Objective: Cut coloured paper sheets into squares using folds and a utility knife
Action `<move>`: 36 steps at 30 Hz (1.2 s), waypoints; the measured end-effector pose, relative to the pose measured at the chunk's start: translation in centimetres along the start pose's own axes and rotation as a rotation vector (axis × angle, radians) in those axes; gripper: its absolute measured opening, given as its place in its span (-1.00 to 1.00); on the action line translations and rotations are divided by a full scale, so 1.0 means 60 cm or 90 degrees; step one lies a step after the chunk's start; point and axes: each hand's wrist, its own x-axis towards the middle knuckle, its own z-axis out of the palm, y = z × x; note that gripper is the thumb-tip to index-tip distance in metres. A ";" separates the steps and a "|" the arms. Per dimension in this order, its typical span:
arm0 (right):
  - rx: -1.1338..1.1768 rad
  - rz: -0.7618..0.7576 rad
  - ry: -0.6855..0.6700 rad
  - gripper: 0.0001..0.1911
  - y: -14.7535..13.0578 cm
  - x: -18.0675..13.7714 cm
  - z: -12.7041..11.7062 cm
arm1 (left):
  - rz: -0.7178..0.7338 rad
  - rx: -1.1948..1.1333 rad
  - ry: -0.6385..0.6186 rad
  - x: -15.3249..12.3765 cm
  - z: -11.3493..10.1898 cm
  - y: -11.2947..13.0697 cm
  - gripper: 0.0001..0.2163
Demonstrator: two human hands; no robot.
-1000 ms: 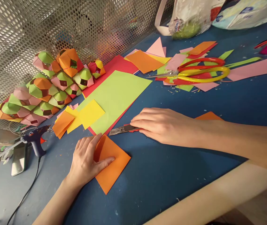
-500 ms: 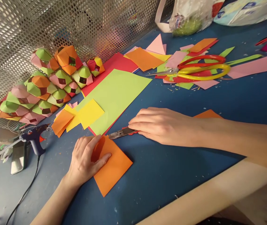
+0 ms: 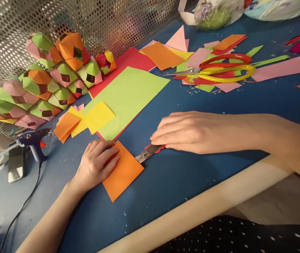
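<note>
A folded orange paper (image 3: 125,172) lies on the blue table, and my left hand (image 3: 97,161) holds it at its left side, fingers bent and thumb over the sheet. My right hand (image 3: 189,131) is closed around a utility knife (image 3: 149,151) with a red handle, most of which is hidden under the palm. The knife's metal end meets the right edge of the orange paper, partly inside the fold. Beyond my left hand lie small yellow squares (image 3: 101,116) and small orange pieces (image 3: 66,127), beside a large light green sheet (image 3: 131,95).
Red-and-yellow scissors (image 3: 226,70) rest on coloured paper scraps at the back. Folded paper modules (image 3: 37,84) are stacked against a perforated metal panel (image 3: 94,24). A glue gun (image 3: 35,144) with its cord and a phone (image 3: 17,163) lie left. Plastic bags (image 3: 215,14) stand at the back.
The knife has shifted from the upper corner of the orange paper down along its right edge. My right hand moved slightly right; the whole view has tilted a little.
</note>
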 end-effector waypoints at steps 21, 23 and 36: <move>0.042 0.017 -0.035 -0.66 -0.026 -0.025 0.002 | 0.150 -0.102 -0.077 -0.007 0.015 0.023 -0.63; 0.021 0.006 -0.018 -0.66 -0.031 -0.031 0.005 | 0.148 -0.102 -0.075 -0.008 0.015 0.023 -0.63; -0.006 0.012 0.024 -0.69 -0.028 -0.041 0.016 | 0.125 -0.073 -0.069 -0.008 0.012 0.026 -0.66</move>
